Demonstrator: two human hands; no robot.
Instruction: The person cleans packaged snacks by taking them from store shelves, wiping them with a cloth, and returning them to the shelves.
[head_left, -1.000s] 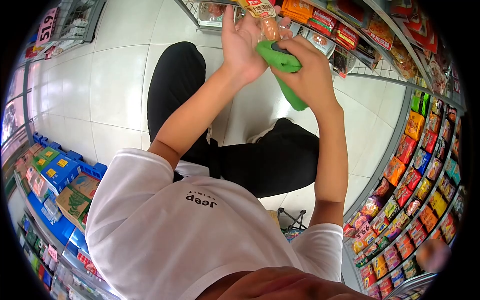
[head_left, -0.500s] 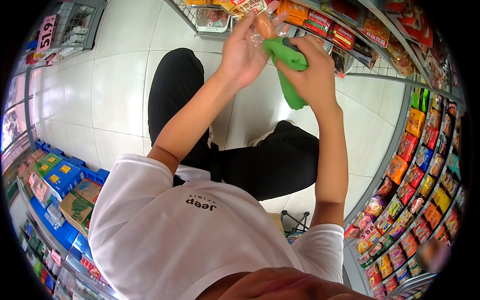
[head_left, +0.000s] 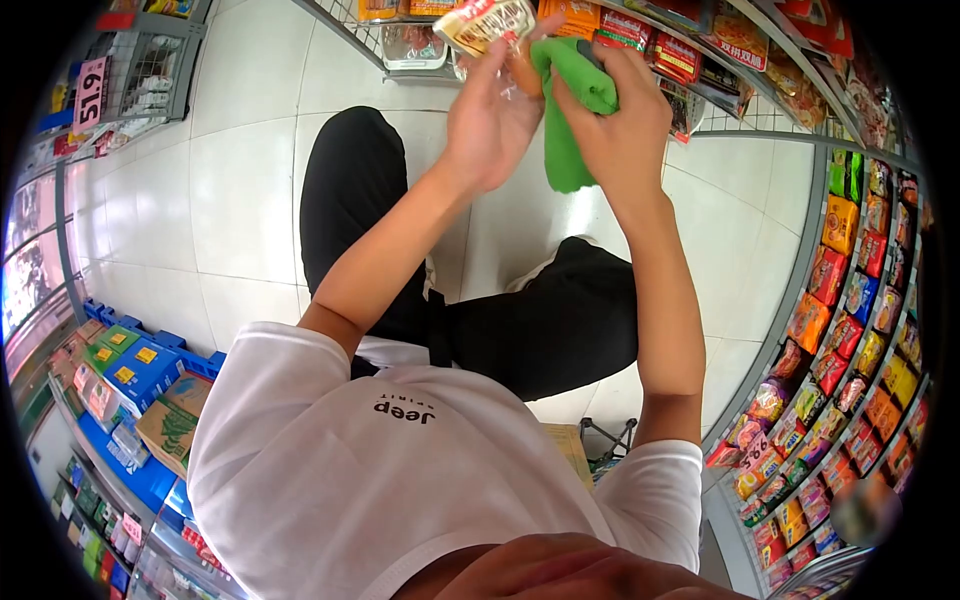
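A clear plastic sausage package (head_left: 485, 25) with a cream and red label lies in my left hand (head_left: 492, 125), at the top middle of the head view. The fingers of that hand are bent up around the package's lower part. My right hand (head_left: 625, 125) grips a green cloth (head_left: 572, 150), which hangs down between the two hands. The cloth's upper part touches the package's right side. Something dark grey shows at the cloth's top, by my right fingers.
Shelves with packaged food (head_left: 675, 57) run along the top. At the right stands a rack of colourful snack packets (head_left: 828, 275). Cardboard boxes (head_left: 172, 415) and a blue crate are at the lower left. A wire rack with a price sign (head_left: 90, 95) is at the upper left.
The package has tilted and moved slightly left. The green cloth has shifted upward, along the package's right side. My left fingers have curled more around the package.
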